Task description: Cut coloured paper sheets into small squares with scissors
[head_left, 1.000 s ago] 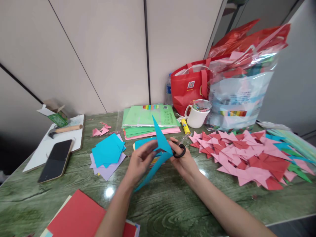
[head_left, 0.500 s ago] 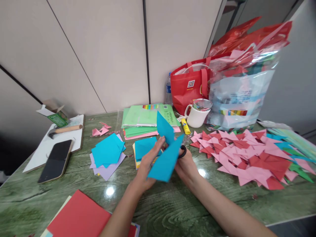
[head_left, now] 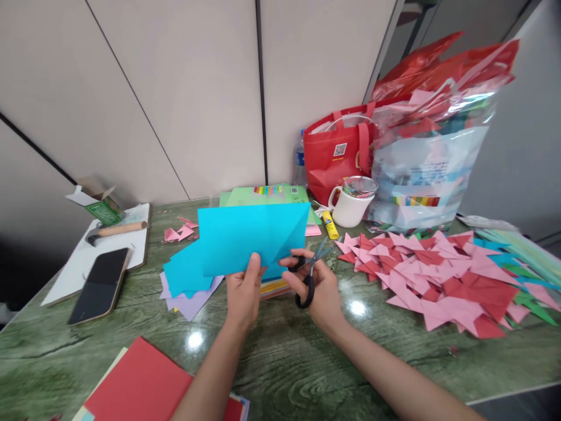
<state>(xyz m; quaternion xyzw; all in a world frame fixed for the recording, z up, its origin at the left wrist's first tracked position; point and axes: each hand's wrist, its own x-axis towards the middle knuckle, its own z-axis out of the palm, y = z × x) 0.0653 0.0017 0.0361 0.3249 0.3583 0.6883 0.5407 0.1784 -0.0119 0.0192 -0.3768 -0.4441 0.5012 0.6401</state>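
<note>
A sheet of blue paper [head_left: 245, 234], creased near its right end, is pinched at its lower edge by my left hand [head_left: 245, 292], thumb in front. My right hand [head_left: 322, 289] has fingers through the black-handled scissors [head_left: 309, 278], whose blades point up and away, just right of the sheet. Behind the blue sheet, a stack of coloured paper [head_left: 276, 287] is partly hidden. To its left lie blue pieces [head_left: 186, 275] over purple paper [head_left: 197, 304]. A red sheet [head_left: 140, 380] tops a pile at the front left, partly covered by my left forearm.
Folded pink and red paper shapes [head_left: 438, 269] cover the right side. Farther back stand a white mug [head_left: 350, 207], a yellow glue stick [head_left: 329, 225], a red bag [head_left: 328, 164] and a clear bag [head_left: 429, 169]. On the left are a phone [head_left: 100, 286] and a hammer [head_left: 116, 231].
The blue paper, bent and tilted between both hands before, is now opened out wide and faces me. My right hand with the scissors has drawn slightly away from it, and the blades show.
</note>
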